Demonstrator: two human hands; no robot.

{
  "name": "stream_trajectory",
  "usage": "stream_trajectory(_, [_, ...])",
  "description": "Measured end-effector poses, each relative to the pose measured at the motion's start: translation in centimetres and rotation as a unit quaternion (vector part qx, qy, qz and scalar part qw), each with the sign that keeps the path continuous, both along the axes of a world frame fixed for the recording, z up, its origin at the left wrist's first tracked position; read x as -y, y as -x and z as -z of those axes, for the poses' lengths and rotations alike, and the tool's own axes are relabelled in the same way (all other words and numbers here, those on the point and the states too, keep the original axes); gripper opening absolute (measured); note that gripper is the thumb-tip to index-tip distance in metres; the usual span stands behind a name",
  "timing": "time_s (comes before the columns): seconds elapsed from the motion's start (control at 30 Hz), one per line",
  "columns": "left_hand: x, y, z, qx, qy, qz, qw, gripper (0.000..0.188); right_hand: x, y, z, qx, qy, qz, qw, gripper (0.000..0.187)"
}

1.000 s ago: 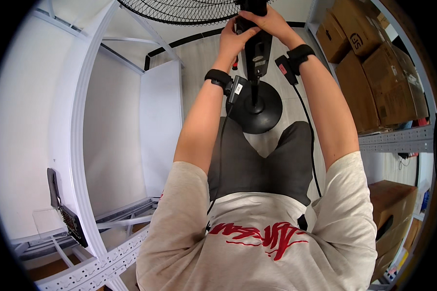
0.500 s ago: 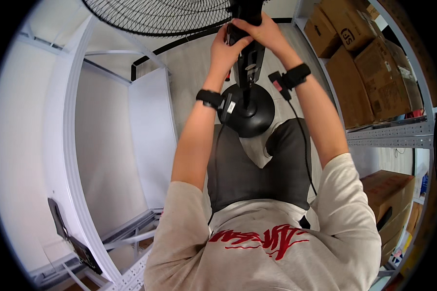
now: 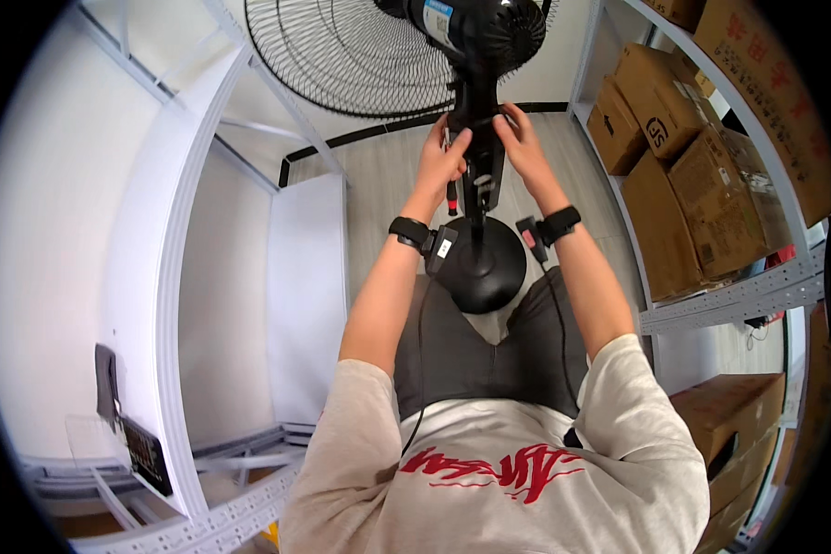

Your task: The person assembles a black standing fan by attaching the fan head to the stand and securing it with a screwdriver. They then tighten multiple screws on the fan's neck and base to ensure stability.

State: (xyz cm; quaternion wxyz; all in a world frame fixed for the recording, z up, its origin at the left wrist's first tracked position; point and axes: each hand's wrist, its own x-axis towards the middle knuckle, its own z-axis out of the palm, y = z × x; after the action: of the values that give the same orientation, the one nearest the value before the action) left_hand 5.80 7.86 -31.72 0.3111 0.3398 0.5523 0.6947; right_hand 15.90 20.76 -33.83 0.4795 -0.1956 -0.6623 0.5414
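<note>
A black pedestal fan stands in front of me, with its motor housing at the top, a control column below it and a round base on the floor. My left hand is closed at the column's left side, its thumb against the neck. A screwdriver with a black and red handle hangs from that hand, its shaft partly hidden by the fingers. On the column's right side, my right hand grips the neck just under the housing. Its fingertips are partly hidden behind the fan.
The fan's wire grille spreads to the upper left. White metal shelving stands on my left. At right, a rack holds several cardboard boxes, with another box lower down. Cables run from both wrist straps.
The view has shifted, so the motor housing now shows fully. My right hand has drawn back from across the neck to its right side. The screwdriver handle shows more below my left hand.
</note>
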Motion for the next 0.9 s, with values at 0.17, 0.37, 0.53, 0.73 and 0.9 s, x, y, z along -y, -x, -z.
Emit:
stream_trajectory(0.17, [1.8, -1.8, 0.4, 0.147, -0.096, -0.03, 0.984, 0.048, 5.0, -6.0, 4.5, 0.088, 0.088, -0.049, 0.991, 0.05])
stream_trajectory(0.37, [1.7, -4.0, 2.0, 0.242, -0.139, -0.029, 0.96, 0.04, 10.7, -8.2, 3.7, 0.139, 0.147, -0.169, 0.964, 0.04])
stream_trajectory(0.53, [2.1, -3.5, 0.9, 0.204, -0.099, 0.019, 0.974, 0.038, 9.6, -8.0, 0.5, 0.159, -0.061, -0.021, 0.985, 0.033])
stream_trajectory(0.73, [1.8, -0.2, -0.4, -0.225, 0.059, -0.045, 0.972, 0.081, 8.2, -10.3, -2.8, 0.169, -0.171, 0.117, 0.964, 0.027])
stream_trajectory(0.9, [-1.4, 2.3, 0.5, -0.333, 0.003, -0.053, 0.942, 0.094, 9.5, -10.5, -4.6, 0.184, -0.23, 0.16, 0.942, 0.022])
